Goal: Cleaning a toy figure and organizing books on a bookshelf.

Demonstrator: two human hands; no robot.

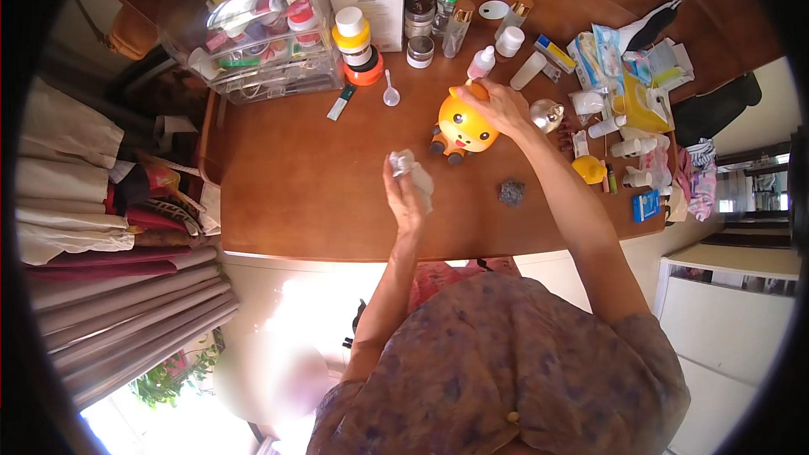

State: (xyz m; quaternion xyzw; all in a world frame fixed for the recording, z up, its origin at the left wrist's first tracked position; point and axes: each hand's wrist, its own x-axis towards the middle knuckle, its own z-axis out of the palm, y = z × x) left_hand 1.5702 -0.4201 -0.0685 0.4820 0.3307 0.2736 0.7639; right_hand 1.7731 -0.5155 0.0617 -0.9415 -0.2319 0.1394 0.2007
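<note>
A yellow animal figurine with dark feet sits on the brown wooden table, its printed face towards me. My right hand lies on the top and right side of its head, gripping it. In my left hand, raised over the table, is a crumpled pale cloth. A grey scouring ball rests on the wood to the right, below my right forearm. Close to my right wrist stands a shiny silver ornament.
A clear plastic organiser full of small items occupies the back left. Near it lie a plastic spoon and a sachet. Bottles, including a green-capped one, line the back. Packets, a yellow box and a blue box crowd the right side.
</note>
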